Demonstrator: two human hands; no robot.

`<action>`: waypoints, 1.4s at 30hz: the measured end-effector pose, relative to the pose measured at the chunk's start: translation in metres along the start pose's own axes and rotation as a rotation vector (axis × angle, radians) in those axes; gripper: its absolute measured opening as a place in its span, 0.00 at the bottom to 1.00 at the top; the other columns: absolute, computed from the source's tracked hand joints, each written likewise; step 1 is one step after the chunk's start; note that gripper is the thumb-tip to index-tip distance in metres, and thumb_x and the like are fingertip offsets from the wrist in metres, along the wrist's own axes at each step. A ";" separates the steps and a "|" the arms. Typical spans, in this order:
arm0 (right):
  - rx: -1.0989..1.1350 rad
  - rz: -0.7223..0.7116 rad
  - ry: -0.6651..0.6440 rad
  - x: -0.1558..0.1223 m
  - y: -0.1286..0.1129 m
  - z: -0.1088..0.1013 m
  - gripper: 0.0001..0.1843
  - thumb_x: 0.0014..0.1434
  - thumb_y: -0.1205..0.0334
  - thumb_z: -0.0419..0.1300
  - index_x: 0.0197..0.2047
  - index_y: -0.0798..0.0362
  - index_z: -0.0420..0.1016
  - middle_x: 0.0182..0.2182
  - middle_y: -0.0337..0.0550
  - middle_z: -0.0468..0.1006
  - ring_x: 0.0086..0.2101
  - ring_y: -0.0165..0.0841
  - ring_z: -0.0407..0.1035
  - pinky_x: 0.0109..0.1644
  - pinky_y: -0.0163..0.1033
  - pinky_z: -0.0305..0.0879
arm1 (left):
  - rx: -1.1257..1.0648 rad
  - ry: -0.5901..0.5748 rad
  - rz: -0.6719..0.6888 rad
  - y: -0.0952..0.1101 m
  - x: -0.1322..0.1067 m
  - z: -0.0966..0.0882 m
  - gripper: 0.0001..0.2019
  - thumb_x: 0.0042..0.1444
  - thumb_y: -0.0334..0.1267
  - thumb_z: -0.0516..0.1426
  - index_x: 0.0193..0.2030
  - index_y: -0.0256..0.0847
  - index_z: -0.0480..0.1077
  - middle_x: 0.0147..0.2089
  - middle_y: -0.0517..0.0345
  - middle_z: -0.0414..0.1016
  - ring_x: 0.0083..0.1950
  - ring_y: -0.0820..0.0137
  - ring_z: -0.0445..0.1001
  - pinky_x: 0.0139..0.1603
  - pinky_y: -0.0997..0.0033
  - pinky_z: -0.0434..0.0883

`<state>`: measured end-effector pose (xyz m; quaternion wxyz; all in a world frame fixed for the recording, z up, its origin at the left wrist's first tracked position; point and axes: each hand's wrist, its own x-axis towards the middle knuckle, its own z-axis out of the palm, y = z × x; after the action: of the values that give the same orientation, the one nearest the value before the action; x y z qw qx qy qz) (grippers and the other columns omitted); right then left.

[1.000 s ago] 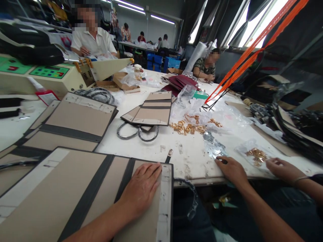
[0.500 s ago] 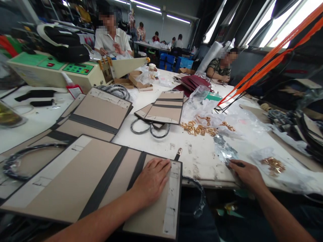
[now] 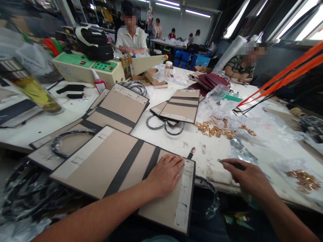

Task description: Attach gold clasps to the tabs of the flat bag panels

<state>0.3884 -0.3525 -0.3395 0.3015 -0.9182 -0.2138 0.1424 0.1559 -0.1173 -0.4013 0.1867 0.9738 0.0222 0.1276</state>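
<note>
Pinching a metal piece [image 3: 219,161]
Your right hand [image 3: 249,177] grips it; your left hand [image 3: 165,176] lies flat on the panel [image 3: 111,153].

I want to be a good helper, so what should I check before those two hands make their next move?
1. Left hand resting flat on the beige panel: ok.
2. Right hand pinching the small metal piece: ok.
3. Metal piece touching the panel: not ok, it is apart, off to the right.
4. Marks on the white strip cut right through: cannot tell, too small.
5. Drink bottle kept apart from the panel: ok.
</note>
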 end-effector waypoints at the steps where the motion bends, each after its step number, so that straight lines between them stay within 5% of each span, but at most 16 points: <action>1: 0.046 -0.020 -0.107 -0.007 -0.021 0.012 0.26 0.56 0.39 0.65 0.45 0.51 0.87 0.19 0.39 0.76 0.22 0.35 0.70 0.26 0.38 0.61 | 0.000 0.000 0.001 0.000 0.000 0.000 0.25 0.71 0.39 0.56 0.72 0.40 0.63 0.73 0.51 0.68 0.70 0.55 0.63 0.75 0.51 0.58; 5: 0.125 -0.120 -0.381 -0.019 -0.074 0.059 0.19 0.58 0.45 0.63 0.40 0.51 0.86 0.22 0.38 0.75 0.24 0.31 0.66 0.28 0.36 0.58 | 0.000 0.010 0.000 0.000 -0.001 -0.001 0.25 0.71 0.40 0.56 0.72 0.39 0.63 0.73 0.51 0.68 0.70 0.56 0.63 0.75 0.52 0.58; 10: 0.101 -0.123 -0.424 -0.013 -0.077 0.085 0.17 0.57 0.48 0.62 0.38 0.52 0.84 0.22 0.38 0.74 0.23 0.31 0.64 0.26 0.36 0.57 | 0.001 0.026 0.005 0.000 -0.002 0.000 0.25 0.71 0.40 0.56 0.72 0.38 0.63 0.72 0.51 0.68 0.69 0.56 0.64 0.74 0.52 0.59; 22: -0.018 -0.225 -0.326 -0.011 -0.075 0.096 0.12 0.57 0.52 0.60 0.38 0.50 0.80 0.27 0.38 0.79 0.31 0.36 0.72 0.38 0.40 0.63 | 0.008 0.032 0.014 -0.001 -0.003 0.000 0.24 0.72 0.41 0.55 0.71 0.37 0.64 0.73 0.50 0.67 0.70 0.56 0.64 0.75 0.53 0.58; 35: 0.070 -0.113 -0.422 -0.011 -0.073 0.087 0.12 0.59 0.52 0.60 0.31 0.51 0.76 0.21 0.35 0.72 0.22 0.30 0.66 0.27 0.35 0.58 | -0.055 0.030 -0.013 0.002 -0.002 -0.003 0.25 0.70 0.39 0.57 0.71 0.39 0.64 0.72 0.51 0.69 0.69 0.57 0.64 0.74 0.53 0.59; 42: 0.179 -0.015 -0.480 -0.012 -0.074 0.084 0.15 0.58 0.47 0.61 0.32 0.51 0.75 0.18 0.32 0.67 0.19 0.29 0.62 0.24 0.35 0.56 | -0.118 0.097 -0.063 0.004 0.017 -0.002 0.13 0.71 0.42 0.58 0.58 0.45 0.76 0.55 0.55 0.80 0.57 0.58 0.71 0.59 0.54 0.68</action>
<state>0.3227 -0.2624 -0.3578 0.3232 -0.8263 -0.2726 0.3722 0.1712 -0.1186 -0.3939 0.2466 0.9526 0.0545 0.1698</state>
